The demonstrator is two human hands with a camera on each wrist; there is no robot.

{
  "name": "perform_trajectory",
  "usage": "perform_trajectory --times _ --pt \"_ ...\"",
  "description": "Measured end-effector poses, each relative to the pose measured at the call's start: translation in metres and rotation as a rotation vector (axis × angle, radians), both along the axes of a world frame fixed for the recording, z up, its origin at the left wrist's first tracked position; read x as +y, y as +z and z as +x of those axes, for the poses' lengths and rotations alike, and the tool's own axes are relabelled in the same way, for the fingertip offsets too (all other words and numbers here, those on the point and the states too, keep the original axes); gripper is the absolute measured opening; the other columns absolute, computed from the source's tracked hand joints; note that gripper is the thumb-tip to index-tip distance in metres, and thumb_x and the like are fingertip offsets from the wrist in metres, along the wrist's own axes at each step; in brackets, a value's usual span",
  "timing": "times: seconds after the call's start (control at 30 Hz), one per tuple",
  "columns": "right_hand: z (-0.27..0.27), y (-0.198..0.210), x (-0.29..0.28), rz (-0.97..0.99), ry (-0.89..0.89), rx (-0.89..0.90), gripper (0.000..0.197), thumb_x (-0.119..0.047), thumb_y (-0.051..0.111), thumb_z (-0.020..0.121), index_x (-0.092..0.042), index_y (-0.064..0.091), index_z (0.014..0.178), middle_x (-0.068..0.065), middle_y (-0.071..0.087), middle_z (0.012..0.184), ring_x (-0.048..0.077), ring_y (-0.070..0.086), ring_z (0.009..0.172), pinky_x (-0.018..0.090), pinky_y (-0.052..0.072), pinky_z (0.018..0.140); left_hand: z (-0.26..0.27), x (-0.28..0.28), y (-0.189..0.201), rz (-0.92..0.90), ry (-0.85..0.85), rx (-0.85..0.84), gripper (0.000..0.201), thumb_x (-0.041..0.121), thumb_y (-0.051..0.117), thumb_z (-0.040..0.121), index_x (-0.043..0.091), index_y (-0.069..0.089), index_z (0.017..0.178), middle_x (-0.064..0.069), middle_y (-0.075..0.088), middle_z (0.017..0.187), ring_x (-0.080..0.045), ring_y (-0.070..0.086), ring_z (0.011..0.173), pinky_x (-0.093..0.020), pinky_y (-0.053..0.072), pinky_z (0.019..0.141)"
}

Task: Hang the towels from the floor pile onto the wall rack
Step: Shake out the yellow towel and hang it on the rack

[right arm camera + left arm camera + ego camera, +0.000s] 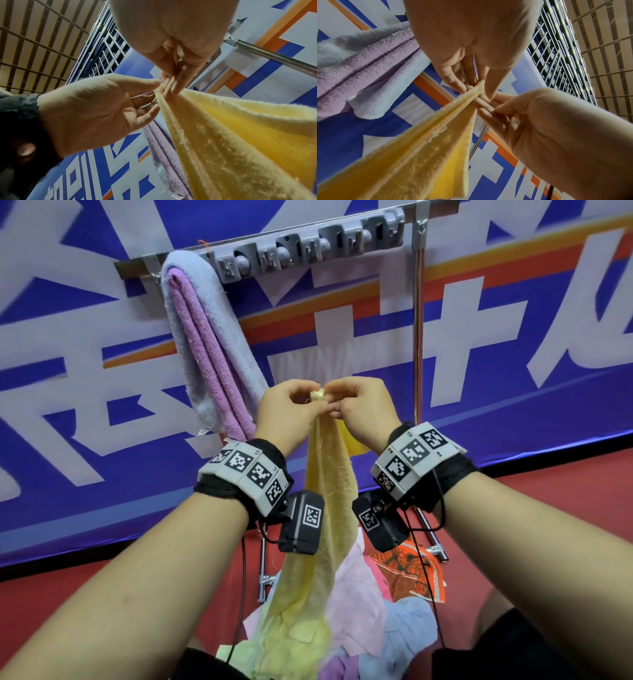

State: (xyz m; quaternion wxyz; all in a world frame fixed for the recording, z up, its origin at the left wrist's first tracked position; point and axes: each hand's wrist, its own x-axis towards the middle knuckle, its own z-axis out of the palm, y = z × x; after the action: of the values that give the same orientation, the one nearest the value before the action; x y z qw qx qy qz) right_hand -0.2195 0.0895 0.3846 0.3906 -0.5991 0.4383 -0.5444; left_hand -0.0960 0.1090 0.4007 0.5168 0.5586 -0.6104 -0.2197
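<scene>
Both hands (325,409) pinch yellow towel (325,508).

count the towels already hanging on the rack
2, both at the left end of the wall rack: a purple towel draped over a light blue towel. The yellow towel is not hung.

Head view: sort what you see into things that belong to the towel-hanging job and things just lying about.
Job:
- yellow towel, its top pinched by left hand and right hand
- rack
- purple towel, already hung at the rack's left end
- floor pile

Lying about:
- banner behind the rack
- red floor
- wrist cameras
</scene>
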Motion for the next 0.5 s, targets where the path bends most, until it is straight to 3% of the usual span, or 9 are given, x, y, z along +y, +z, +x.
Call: perform_trajectory --times 0.13,0.2,0.3,0.37,0.43,0.5 --pt "-0.001 0.003 0.002 0.047 0.068 -0.078 0.043 0.017 0.042 0.08 -0.005 0.06 0.113 0.005 0.069 0.081 0.019 0.069 0.083 0.031 0.055 0.082 0.005 -0.005 0.002 -0.013 -0.006 0.002 0.018 0.001 0.067 0.082 0.016 0.066 0.092 -0.001 0.068 0.089 -0.01 0.062 0.084 -0.019 0.049 0.081" --pt "-0.003 0.005 0.004 0.031 0.072 -0.065 0.043 0.013 0.048 0.081 -0.005 0.057 0.119 0.003 0.069 0.086 0.016 0.068 0.083 0.03 0.055 0.081 0.008 -0.006 0.004 -0.015 -0.008 -0.033 0.019 0.0 0.064 0.084 0.017 0.065 0.093 0.002 0.066 0.087 -0.006 0.061 0.08 -0.018 0.048 0.077" --pt "-0.007 0.008 0.003 -0.059 -0.006 0.116 0.045 -0.005 0.064 0.083 -0.012 0.055 0.126 -0.001 0.061 0.109 0.013 0.058 0.097 0.029 0.05 0.089 0.012 -0.008 0.007 -0.004 -0.027 -0.03 0.022 0.0 0.06 0.086 0.021 0.064 0.089 0.005 0.065 0.086 -0.007 0.059 0.076 -0.026 0.051 0.08" --pt "-0.008 0.007 0.0 -0.052 0.048 0.217 0.055 -0.006 0.067 0.083 -0.013 0.048 0.134 0.0 0.057 0.12 0.013 0.055 0.109 0.028 0.046 0.095 0.014 -0.007 0.011 0.008 -0.048 -0.011 0.027 -0.002 0.056 0.088 0.024 0.062 0.086 0.001 0.064 0.09 -0.012 0.059 0.079 -0.028 0.054 0.076" --pt "-0.007 0.006 -0.002 -0.024 0.114 0.244 0.058 -0.001 0.068 0.081 -0.011 0.047 0.135 0.002 0.06 0.112 0.015 0.058 0.106 0.031 0.047 0.095 0.014 -0.004 0.017 0.009 -0.074 0.005 0.028 -0.005 0.052 0.09 0.022 0.061 0.086 0.0 0.062 0.093 -0.013 0.06 0.08 -0.023 0.055 0.068" --pt "-0.006 0.006 -0.002 -0.011 0.119 0.272 0.055 0.0 0.069 0.078 -0.01 0.053 0.13 0.0 0.064 0.097 0.015 0.062 0.095 0.032 0.051 0.087 0.013 0.001 0.022 -0.01 -0.093 -0.004 0.027 -0.007 0.049 0.091 0.018 0.06 0.089 -0.002 0.061 0.095 -0.012 0.061 0.079 -0.019 0.055 0.067"
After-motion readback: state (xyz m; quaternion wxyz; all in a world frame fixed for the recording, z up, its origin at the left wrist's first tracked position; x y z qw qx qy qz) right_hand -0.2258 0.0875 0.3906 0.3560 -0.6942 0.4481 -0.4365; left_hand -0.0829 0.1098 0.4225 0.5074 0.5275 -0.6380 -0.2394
